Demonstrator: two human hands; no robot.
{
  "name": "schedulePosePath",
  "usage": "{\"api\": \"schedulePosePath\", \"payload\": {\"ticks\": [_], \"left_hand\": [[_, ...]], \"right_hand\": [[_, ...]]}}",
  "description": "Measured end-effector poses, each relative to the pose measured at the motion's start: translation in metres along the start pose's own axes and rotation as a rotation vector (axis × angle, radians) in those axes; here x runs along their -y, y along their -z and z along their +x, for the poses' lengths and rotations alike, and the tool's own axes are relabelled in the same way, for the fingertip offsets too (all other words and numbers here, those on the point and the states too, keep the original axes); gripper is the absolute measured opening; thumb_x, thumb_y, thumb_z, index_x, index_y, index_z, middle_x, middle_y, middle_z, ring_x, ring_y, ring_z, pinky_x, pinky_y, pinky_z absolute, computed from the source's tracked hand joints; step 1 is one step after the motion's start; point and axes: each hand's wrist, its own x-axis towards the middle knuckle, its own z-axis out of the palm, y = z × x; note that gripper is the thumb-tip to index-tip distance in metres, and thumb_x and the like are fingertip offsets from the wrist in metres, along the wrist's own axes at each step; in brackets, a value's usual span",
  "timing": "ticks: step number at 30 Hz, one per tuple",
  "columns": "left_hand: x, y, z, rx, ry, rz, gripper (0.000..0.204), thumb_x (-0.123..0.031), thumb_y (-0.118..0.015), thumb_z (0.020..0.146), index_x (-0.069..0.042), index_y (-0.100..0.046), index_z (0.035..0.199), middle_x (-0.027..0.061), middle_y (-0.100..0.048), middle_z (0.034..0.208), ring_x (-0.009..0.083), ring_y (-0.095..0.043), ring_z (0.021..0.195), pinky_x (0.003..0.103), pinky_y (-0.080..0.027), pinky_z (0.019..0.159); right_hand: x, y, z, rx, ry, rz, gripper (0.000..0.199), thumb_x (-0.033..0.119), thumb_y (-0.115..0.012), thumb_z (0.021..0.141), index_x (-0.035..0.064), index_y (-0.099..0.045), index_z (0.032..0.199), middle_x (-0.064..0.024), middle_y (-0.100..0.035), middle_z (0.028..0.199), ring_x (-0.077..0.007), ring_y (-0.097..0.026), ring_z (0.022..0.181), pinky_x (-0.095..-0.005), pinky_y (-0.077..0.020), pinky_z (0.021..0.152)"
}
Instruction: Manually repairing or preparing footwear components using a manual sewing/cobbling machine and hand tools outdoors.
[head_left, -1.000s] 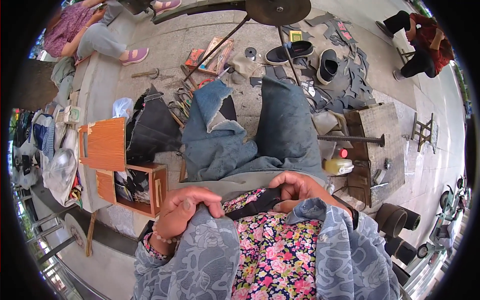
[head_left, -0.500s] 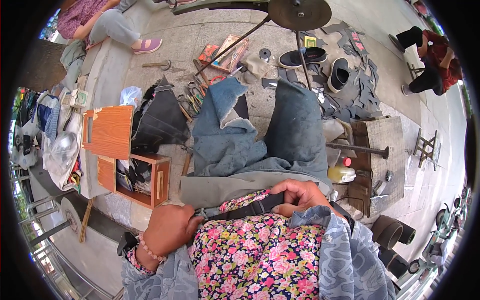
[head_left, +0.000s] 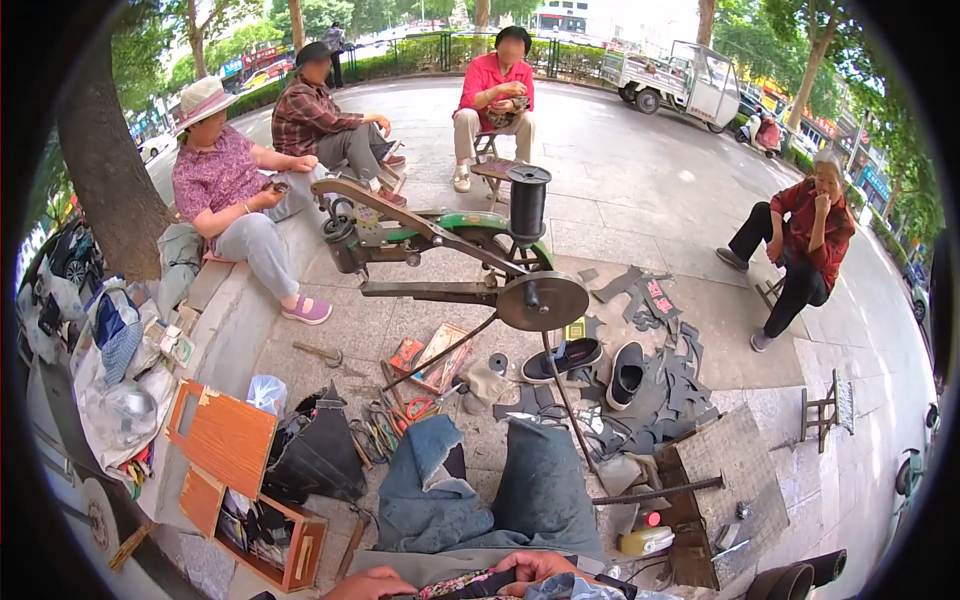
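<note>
Both my hands are at my lap, low in the picture and partly cut off. With curled fingers, my right hand (head_left: 540, 568) grips a black strap (head_left: 484, 588) at my waist. Floral cloth (head_left: 448, 586) shows along the strap. My left hand (head_left: 370, 583) is closed at the strap's left end. Beyond them a grey apron edge (head_left: 440, 559) crosses my lap, and worn blue denim (head_left: 548, 495) covers my knees. In front of me stands a hand-cranked sewing machine (head_left: 435, 240) with a spool of black thread (head_left: 529, 208) on top.
At left is an open wooden box (head_left: 305, 545); hand tools (head_left: 378, 430) lie nearer my knees. Dark shoes (head_left: 627, 375) and black scraps (head_left: 665, 400) lie ahead right. A wooden crate (head_left: 735, 490) and a yellowish bottle (head_left: 647, 541) are at right. Several people sit around.
The view has tilted up, bringing the whole sewing machine and the seated people into sight. My hands now sit at the bottom edge, still at the strap.
</note>
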Motion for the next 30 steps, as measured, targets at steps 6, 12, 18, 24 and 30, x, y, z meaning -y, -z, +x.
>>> {"api": "schedulePosePath", "payload": {"ticks": [6,12,18,24,30], "left_hand": [[0.026,-0.034,0.039,0.084,-0.001,-0.253,0.021,-0.018,-0.061,0.083,0.0,-0.063,0.093,0.0131,-0.062,0.083,0.0252,-0.06,0.078,0.034,-0.047,0.072],[0.047,-0.051,0.051,0.113,-0.132,-0.12,0.02,-0.018,-0.061,0.083,0.0,-0.062,0.092,0.0123,-0.062,0.081,0.0229,-0.059,0.076,0.033,-0.047,0.071],[0.053,-0.06,0.057,0.17,0.073,-0.285,0.017,-0.015,-0.062,0.082,-0.003,-0.06,0.094,0.0067,-0.059,0.083,0.0148,-0.052,0.076,0.029,-0.044,0.072],[0.037,-0.056,0.048,0.068,0.055,-0.643,0.017,-0.016,-0.061,0.086,-0.001,-0.06,0.093,0.0017,-0.058,0.086,0.0104,-0.051,0.081,0.026,-0.043,0.076],[0.041,-0.045,0.048,0.221,0.235,-0.788,0.018,-0.021,-0.062,0.088,-0.003,-0.062,0.091,0.0006,-0.059,0.085,0.0093,-0.053,0.083,0.026,-0.044,0.077]], "right_hand": [[-0.033,0.006,0.019,-0.112,0.217,-0.055,0.033,0.006,-0.08,0.069,0.0091,-0.063,0.097,0.0047,-0.049,0.056,-0.004,-0.041,0.052,-0.0221,-0.0291,0.048],[-0.053,-0.012,0.017,-0.461,0.602,-0.014,0.031,0.002,-0.079,0.067,0.0041,-0.064,0.094,0.0024,-0.052,0.06,-0.0051,-0.042,0.053,-0.0226,-0.0327,0.049],[-0.025,-0.011,0.0,-0.361,0.528,-0.088,0.031,0.001,-0.079,0.068,0.0046,-0.063,0.094,0.0028,-0.051,0.059,-0.0045,-0.041,0.053,-0.0222,-0.0312,0.048],[-0.014,-0.012,0.005,-0.259,0.493,-0.206,0.029,0.003,-0.079,0.07,0.0061,-0.06,0.092,0.0043,-0.049,0.055,-0.0034,-0.039,0.048,-0.0223,-0.0285,0.045],[-0.046,0.0,0.023,-0.149,0.4,-0.083,0.031,0.004,-0.079,0.071,0.0077,-0.059,0.093,0.0043,-0.05,0.053,-0.0036,-0.041,0.045,-0.0226,-0.0286,0.044]]}}
